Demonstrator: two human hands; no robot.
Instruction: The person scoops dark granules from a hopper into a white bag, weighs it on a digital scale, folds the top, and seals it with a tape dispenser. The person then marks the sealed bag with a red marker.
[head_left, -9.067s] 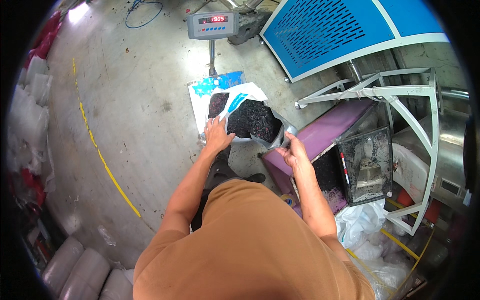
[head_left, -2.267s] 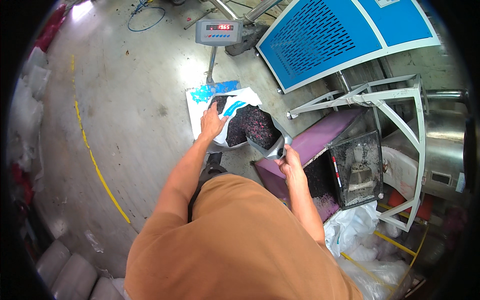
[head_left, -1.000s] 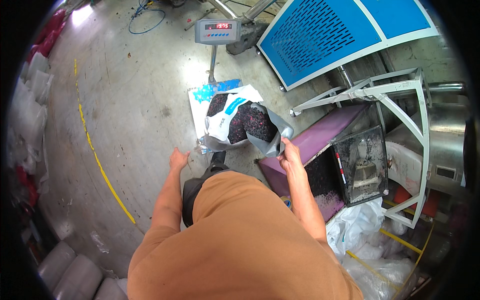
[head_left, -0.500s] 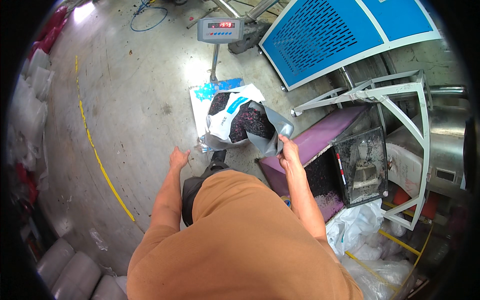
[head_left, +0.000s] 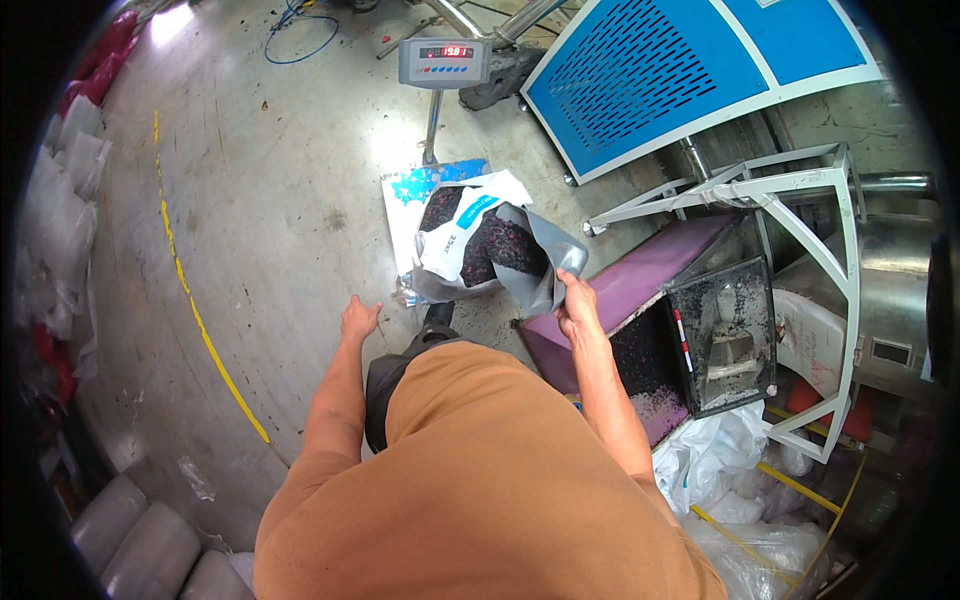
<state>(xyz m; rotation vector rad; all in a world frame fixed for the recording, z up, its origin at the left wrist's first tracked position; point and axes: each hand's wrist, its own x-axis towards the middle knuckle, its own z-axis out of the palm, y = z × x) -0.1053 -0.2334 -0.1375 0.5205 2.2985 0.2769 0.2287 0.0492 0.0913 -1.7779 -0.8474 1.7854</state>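
An open sack (head_left: 465, 240), white with a blue patch and grey plastic at its mouth, stands on a platform scale (head_left: 398, 225). Dark granules with pink flecks (head_left: 505, 248) show inside it, on both sides of a folded white flap. My right hand (head_left: 575, 303) pinches the grey plastic edge (head_left: 543, 290) at the sack's near right side. Away from the sack, my left hand (head_left: 360, 318) hangs in the air to its lower left, fingers apart and nothing in them. The scale's grey display box (head_left: 444, 62) with red lit digits is on a post behind.
To the right lie a purple-sided bin (head_left: 630, 275) with dark granules and a black-framed clear panel (head_left: 720, 340). A white metal frame (head_left: 850, 260) and a blue vented cabinet (head_left: 640, 75) stand beyond. Plastic bags (head_left: 710, 455) lie lower right; a yellow line (head_left: 190, 300) marks the floor left.
The scale's lit reading has changed slightly. Fewer pink flecks show on the granules at the right of the sack. Both hands stay almost where they were.
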